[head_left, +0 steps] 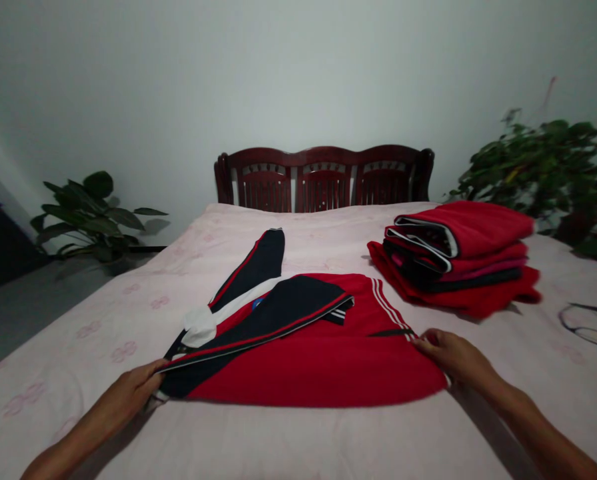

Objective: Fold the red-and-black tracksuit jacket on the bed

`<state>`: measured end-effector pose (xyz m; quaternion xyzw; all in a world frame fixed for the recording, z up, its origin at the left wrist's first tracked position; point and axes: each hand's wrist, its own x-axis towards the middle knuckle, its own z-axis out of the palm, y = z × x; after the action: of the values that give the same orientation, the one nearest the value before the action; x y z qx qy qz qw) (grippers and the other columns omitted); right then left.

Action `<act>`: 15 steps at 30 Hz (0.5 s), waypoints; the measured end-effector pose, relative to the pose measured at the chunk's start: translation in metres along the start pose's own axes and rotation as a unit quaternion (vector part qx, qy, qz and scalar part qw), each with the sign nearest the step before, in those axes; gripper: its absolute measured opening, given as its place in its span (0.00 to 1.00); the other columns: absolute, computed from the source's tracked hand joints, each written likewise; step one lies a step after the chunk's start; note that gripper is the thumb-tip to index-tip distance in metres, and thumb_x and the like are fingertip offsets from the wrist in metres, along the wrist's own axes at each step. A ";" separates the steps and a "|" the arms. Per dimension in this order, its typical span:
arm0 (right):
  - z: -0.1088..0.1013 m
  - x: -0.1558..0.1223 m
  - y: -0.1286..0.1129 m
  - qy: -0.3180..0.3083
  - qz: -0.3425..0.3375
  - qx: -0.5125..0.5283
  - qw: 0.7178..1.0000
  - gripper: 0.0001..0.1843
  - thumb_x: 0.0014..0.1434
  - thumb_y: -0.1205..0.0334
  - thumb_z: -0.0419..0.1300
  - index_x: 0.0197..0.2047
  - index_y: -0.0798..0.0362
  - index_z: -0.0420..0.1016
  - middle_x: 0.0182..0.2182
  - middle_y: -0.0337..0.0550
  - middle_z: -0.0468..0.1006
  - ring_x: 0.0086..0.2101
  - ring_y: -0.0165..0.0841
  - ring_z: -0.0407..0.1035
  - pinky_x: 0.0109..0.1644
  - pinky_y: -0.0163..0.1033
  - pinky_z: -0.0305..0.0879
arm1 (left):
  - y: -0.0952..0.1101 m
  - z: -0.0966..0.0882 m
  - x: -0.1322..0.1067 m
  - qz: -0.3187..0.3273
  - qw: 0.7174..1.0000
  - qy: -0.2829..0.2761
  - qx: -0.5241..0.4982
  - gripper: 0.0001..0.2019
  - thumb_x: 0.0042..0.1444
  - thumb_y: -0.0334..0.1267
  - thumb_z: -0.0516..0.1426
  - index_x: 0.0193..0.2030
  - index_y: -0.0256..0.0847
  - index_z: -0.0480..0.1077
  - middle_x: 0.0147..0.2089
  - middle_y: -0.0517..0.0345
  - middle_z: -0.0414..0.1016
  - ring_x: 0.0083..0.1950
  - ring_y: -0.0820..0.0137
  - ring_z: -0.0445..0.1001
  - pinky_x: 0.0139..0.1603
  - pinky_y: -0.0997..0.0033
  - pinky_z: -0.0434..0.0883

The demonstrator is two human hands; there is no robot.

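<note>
Red/navy jacket [323,373] on bed [278,443], one sleeve [283,310] across body, other [266,257] toward headboard [323,177]. L hand [137,390] pinching navy shoulder end [191,380], R hand [451,353] gripping striped hem [386,300] — both closed on cloth. Best: even tension betw. hands, near edge straight, sleeve flat w/o bunching — smooth wrinkles before release.

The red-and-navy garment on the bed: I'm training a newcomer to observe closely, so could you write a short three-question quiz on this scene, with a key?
1. Who has hold of the garment? A) left hand only; B) right hand only; C) both hands.
2. True or false: seen from the camera, the glasses lie left of the folded stack.
3. What stands at the far end of the bed?

Key:
1. C: left hand and right hand.
2. False: the glasses lie right of the folded stack.
3. A dark wooden headboard.
</note>
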<state>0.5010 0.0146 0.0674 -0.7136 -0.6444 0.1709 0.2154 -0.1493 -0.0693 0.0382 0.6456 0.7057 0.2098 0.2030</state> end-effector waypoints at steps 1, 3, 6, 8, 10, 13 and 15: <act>0.005 -0.001 0.000 0.006 0.015 -0.034 0.999 0.24 0.56 0.38 0.54 0.29 0.50 0.77 0.24 0.44 0.80 0.26 0.39 0.74 0.26 0.38 0.62 | 0.003 0.001 -0.002 -0.017 0.999 -0.003 0.033 0.20 0.59 0.47 0.50 0.48 0.43 0.77 0.49 0.53 0.82 0.51 0.54 0.78 0.52 0.61 0.73; 0.013 -0.004 -0.005 0.020 0.045 -0.053 0.997 0.24 0.58 0.39 0.52 0.40 0.47 0.78 0.33 0.44 0.83 0.33 0.41 0.77 0.32 0.39 0.65 | 0.017 0.002 -0.006 -0.045 0.994 -0.010 0.100 0.20 0.57 0.44 0.50 0.50 0.45 0.77 0.50 0.53 0.82 0.52 0.54 0.78 0.51 0.60 0.73; 0.021 -0.009 -0.012 0.041 0.009 -0.048 0.998 0.25 0.61 0.41 0.48 0.52 0.45 0.73 0.38 0.43 0.83 0.38 0.41 0.77 0.36 0.39 0.66 | 0.041 0.008 -0.011 -0.015 0.992 0.011 0.123 0.20 0.58 0.43 0.49 0.54 0.48 0.74 0.54 0.56 0.79 0.54 0.57 0.77 0.53 0.62 0.71; 0.023 -0.013 -0.012 0.015 -0.005 -0.102 0.995 0.24 0.63 0.43 0.46 0.52 0.45 0.72 0.38 0.45 0.83 0.38 0.43 0.77 0.35 0.40 0.66 | 0.049 0.014 -0.014 0.023 0.995 0.039 0.083 0.20 0.60 0.42 0.49 0.55 0.47 0.73 0.56 0.57 0.78 0.56 0.59 0.76 0.56 0.64 0.70; 0.021 -0.014 -0.010 -0.005 0.008 -0.189 0.982 0.23 0.64 0.46 0.44 0.50 0.47 0.74 0.39 0.49 0.82 0.39 0.47 0.77 0.35 0.43 0.66 | 0.051 0.019 -0.019 0.039 0.998 0.035 0.036 0.20 0.61 0.42 0.49 0.56 0.46 0.73 0.55 0.56 0.79 0.55 0.60 0.77 0.55 0.67 0.71; 0.016 -0.009 -0.012 0.021 -0.035 -0.267 0.963 0.23 0.64 0.52 0.45 0.51 0.53 0.74 0.46 0.56 0.80 0.44 0.51 0.75 0.41 0.48 0.67 | 0.052 0.020 -0.027 0.045 0.999 0.010 -0.005 0.19 0.63 0.42 0.49 0.56 0.47 0.73 0.52 0.57 0.81 0.51 0.61 0.79 0.51 0.69 0.73; 0.018 0.003 -0.022 0.041 -0.101 -0.256 0.960 0.23 0.63 0.55 0.47 0.55 0.55 0.73 0.51 0.57 0.77 0.49 0.50 0.73 0.48 0.49 0.67 | 0.057 0.018 -0.031 0.054 0.998 0.004 -0.017 0.18 0.63 0.43 0.50 0.57 0.49 0.73 0.53 0.59 0.80 0.52 0.62 0.78 0.51 0.70 0.73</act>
<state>0.4731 0.0209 0.0642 -0.6822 -0.7261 -0.0521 0.0680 -0.0896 -0.0956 0.0556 0.6787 0.6666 0.2349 0.1998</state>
